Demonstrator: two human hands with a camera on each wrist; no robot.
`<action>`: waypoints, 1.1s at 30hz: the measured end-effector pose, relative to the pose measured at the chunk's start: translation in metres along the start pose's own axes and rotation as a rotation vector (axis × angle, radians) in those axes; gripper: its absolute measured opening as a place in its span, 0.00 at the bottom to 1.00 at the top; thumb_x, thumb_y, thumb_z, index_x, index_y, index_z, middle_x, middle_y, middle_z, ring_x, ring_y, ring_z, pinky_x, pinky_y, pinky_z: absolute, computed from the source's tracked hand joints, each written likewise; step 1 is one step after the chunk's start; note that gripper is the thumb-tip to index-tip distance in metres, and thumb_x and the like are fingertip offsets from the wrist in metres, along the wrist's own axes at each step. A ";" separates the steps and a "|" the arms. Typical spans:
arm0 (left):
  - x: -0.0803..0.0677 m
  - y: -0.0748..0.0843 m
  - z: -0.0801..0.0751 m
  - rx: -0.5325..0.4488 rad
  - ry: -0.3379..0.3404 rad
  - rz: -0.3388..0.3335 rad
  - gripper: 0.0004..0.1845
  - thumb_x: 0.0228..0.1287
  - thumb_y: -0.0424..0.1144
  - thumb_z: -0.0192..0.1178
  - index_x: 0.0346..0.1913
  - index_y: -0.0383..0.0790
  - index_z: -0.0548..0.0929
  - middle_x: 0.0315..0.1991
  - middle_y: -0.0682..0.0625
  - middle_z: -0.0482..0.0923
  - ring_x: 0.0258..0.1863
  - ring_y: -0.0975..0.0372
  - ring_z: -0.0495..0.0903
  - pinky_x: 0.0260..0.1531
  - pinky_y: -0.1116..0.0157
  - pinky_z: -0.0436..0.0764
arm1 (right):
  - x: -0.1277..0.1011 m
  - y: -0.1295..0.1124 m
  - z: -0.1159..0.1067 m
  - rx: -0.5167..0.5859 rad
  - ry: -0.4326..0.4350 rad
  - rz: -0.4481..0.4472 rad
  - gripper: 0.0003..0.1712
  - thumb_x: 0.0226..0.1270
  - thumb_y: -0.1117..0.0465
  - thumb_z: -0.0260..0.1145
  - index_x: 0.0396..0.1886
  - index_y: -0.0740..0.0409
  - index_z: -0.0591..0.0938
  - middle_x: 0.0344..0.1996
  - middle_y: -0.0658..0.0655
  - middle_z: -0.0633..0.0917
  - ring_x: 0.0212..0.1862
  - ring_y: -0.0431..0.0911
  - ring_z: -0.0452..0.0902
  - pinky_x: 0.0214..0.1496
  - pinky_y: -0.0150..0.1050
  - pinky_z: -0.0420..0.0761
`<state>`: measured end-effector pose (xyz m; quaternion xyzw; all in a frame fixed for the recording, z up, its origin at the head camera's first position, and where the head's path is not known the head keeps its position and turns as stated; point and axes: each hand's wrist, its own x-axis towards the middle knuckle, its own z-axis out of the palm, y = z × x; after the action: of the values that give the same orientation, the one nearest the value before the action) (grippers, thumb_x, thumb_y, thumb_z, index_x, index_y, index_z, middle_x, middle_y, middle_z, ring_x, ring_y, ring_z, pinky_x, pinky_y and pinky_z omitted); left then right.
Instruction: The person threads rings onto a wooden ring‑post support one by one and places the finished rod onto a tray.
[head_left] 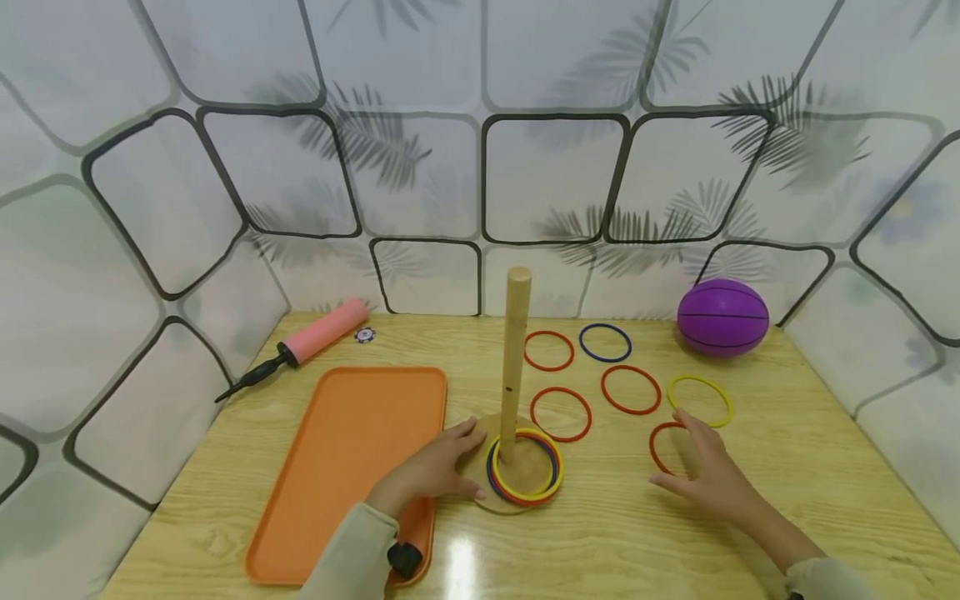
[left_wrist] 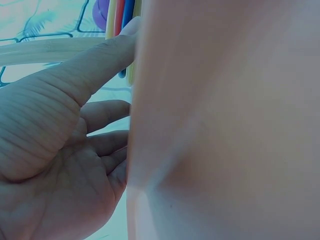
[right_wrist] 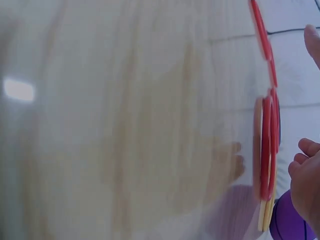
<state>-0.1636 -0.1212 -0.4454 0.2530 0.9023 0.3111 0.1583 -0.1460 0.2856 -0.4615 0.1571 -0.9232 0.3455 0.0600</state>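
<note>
A round wooden base carries an upright wooden post. Round the post's foot lie a yellow ring, a red ring and a blue ring, stacked unevenly. My left hand is at the base's left edge, thumb and fingers spread apart; in the left wrist view the tray's rim hides some fingertips. My right hand hovers palm down at a red ring, thumb and fingers apart around it, covering its right part. Just beyond the fingers lies another yellow ring.
Several loose rings lie behind, among them a blue ring and a red ring. A purple ball stands back right. An orange tray lies left under my left forearm. Behind it are a pink pump and a poker chip.
</note>
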 end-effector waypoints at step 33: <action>0.003 -0.001 0.002 0.016 -0.003 -0.013 0.47 0.49 0.48 0.72 0.69 0.32 0.63 0.73 0.37 0.51 0.71 0.45 0.51 0.66 0.48 0.58 | -0.009 0.036 -0.003 -0.076 0.076 -0.036 0.62 0.37 0.57 0.82 0.64 0.83 0.56 0.53 0.77 0.69 0.57 0.73 0.57 0.58 0.67 0.52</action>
<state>-0.1659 -0.1197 -0.4481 0.2490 0.9060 0.3025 0.1599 -0.1489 0.3158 -0.4832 0.1579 -0.9297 0.3150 0.1071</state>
